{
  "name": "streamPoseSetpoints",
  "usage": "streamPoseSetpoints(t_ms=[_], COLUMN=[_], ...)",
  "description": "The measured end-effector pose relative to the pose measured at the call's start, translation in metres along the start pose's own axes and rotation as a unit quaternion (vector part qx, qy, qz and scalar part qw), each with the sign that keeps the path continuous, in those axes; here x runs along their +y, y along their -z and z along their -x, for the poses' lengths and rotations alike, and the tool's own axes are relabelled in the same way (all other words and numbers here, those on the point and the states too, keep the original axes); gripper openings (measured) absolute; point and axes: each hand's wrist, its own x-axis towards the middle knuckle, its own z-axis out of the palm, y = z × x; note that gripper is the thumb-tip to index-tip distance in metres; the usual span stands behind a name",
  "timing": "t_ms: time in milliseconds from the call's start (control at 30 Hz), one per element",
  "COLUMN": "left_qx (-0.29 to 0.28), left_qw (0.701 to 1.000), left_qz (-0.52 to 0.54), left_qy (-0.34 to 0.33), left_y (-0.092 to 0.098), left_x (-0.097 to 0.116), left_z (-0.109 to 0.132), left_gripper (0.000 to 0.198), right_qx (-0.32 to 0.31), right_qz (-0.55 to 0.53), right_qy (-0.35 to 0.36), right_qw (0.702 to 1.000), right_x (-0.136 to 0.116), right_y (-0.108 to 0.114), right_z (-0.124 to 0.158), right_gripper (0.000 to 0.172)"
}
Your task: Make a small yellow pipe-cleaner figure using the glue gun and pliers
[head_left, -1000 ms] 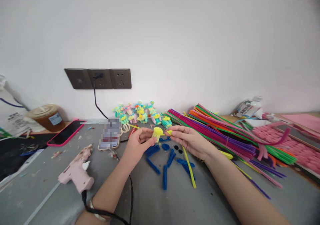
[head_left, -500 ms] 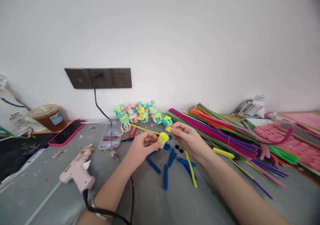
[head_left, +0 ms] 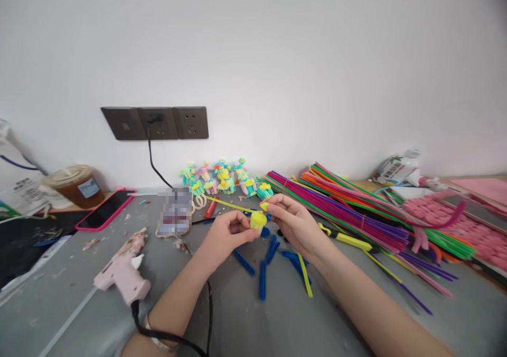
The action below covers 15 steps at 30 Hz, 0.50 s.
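Between the fingers and thumb of my left hand (head_left: 228, 234) is a small yellow fuzzy bundle of pipe cleaner (head_left: 258, 220). My right hand (head_left: 295, 221) pinches a small yellow fuzzy piece (head_left: 263, 206), just above and right of the bundle; whether the two touch I cannot tell. Below the hands lie several folded blue pipe-cleaner pieces (head_left: 262, 280) and a yellow strip (head_left: 304, 275). Another yellow pipe cleaner (head_left: 229, 205) stretches behind my left fingers.
A pink glue gun (head_left: 124, 272) lies left, its black cord passing over my left wrist. Colourful pipe cleaners (head_left: 340, 214), a yellow cutter (head_left: 350, 240), small finished figures (head_left: 224, 177), a phone (head_left: 105, 210), a blurred-screen device (head_left: 174, 213) and a drink cup (head_left: 75, 186) surround the work spot.
My right hand has shifted slightly left, bringing its yellow piece nearer the bundle. My left hand has barely moved. More of the yellow cutter shows now.
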Motion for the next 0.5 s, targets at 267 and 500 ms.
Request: streamPoseSetpoints(t_ms=[267, 500], left_qx=[0.001, 0.005], left_qw=[1.0, 0.997], left_qz=[0.007, 0.044], left_qy=[0.016, 0.058], left_y=[-0.0026, -0.0052], left_x=[0.0034, 0.0053], left_z=[0.0016, 0.0027], left_gripper=[0.04, 0.04], right_qx=[-0.003, 0.021], right_qz=[-0.05, -0.069], right_qy=[-0.066, -0.07], right_qw=[0.997, 0.995], right_x=[0.0062, 0.0044], right_y=[-0.0004, 0.0013], right_z=[0.0006, -0.0006], right_gripper=[0.035, 0.032])
